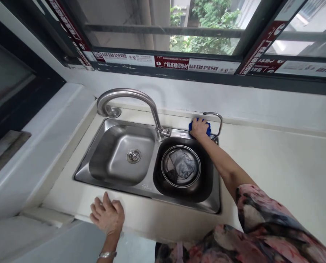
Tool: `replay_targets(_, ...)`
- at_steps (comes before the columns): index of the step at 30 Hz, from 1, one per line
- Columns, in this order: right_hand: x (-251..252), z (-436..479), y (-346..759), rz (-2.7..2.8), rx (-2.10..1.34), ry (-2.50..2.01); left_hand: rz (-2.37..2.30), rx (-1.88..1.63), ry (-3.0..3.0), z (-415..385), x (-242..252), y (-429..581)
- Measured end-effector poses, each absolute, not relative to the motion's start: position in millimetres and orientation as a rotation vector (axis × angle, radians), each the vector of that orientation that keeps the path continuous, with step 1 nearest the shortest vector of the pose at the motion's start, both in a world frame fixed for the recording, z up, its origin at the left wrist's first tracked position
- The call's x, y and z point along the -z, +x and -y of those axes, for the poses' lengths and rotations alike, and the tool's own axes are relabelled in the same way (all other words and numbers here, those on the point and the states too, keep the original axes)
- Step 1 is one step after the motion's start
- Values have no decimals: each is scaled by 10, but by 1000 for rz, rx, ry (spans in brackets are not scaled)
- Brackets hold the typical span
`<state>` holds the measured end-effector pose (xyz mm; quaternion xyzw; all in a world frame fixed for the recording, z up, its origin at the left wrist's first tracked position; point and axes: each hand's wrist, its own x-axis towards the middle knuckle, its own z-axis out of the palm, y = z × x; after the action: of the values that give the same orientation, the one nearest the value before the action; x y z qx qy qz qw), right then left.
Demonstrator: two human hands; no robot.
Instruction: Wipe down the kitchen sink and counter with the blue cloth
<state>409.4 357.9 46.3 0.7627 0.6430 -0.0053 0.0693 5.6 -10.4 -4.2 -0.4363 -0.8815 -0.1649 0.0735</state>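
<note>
Fingers curled over its top and slightly parted, a right hand [199, 128] pressed a blue cloth [208, 130] against the rear rim of a double-bowl sink [149, 189], just beside a slim curved spout [221, 126] at the far right corner. The left hand [110, 216], empty, held its fingers loosely bent with the thumb apart near the counter's front edge; whether it touched the surface could not be told. A silver band [108, 254] circled that wrist. Beneath the right forearm, a round metal strainer [164, 165] sat in the right bowl with a crumpled grey cloth [183, 164] inside, while the main faucet [132, 92] arched over the back of the bare left bowl. The step in hand appeared to be wiping down the sink's back edge; a further pass would call for flat, even pressure and a careful turn around the spout's base. Beyond lay the pale counter [277, 164] and a window [203, 36] onto greenery.
</note>
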Motion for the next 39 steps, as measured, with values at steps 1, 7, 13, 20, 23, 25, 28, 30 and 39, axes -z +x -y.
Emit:
replay_targets(1, -456, -3613, 3963, -1975, 20, 2287, 2652, 498, -1305, 97, 22, 68)
replay_targets(7, -380, -3918, 3237, -2566, 90, 1887, 2740, 473, -1268, 65, -89, 121)
replay_targets(13, -251, -4220, 3313, -2869, 238, 1610, 2767, 377, -1256, 85, -83, 49)
replay_targets(20, -167, -4011, 3875, -2853, 250, 1700, 2761, 421, -1255, 31, -145, 75)
replay_targets(23, -211, -3865, 4199, -2740, 243, 1882, 2734, 440, -1252, 8, -159, 108)
replay_targets(25, -263, -3767, 4375, -2638, 223, 1999, 2737, 433, -1249, 8, -156, 112)
replay_targets(28, -350, -3625, 4534, -2460, 201, 2112, 2753, 422, -1256, 24, -141, 99)
replay_targets(30, -396, -3531, 4592, -2378, 222, 2126, 2747, 451, -1257, 36, -124, 90)
replay_targets(39, -432, -3292, 4754, -2527, 291, 2097, 2615, 516, -1313, 92, 6, 68)
